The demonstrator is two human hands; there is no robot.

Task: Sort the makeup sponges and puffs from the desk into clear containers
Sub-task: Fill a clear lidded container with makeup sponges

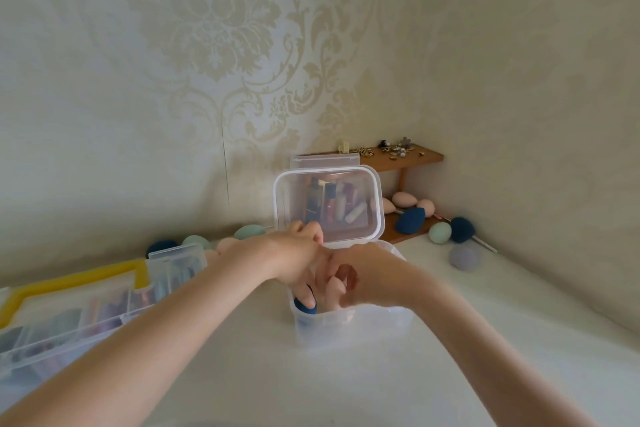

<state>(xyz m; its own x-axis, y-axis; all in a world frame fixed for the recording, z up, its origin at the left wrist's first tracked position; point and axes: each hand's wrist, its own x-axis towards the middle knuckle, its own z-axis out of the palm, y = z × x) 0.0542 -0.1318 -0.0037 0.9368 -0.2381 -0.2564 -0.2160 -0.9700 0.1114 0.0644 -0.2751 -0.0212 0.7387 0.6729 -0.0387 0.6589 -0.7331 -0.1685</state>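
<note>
Both hands (325, 270) in the clear container (353, 326), left fingers curled round a dark-blue sponge (305, 306) (right grip unclear)

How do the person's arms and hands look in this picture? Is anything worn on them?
Both forearms are bare as far as the frame shows: no sleeves, no gloves, no watch or bracelet visible. The left hand and right hand show no rings that I can make out; the fingers overlap, so some are hidden.

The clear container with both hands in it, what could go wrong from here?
The upright lid may drop onto the left hand beside it. Both hands crowd the clear container, so the right hand could knock the dark blue sponge out. Sponges by the wooden shelf may get overlooked.
</note>
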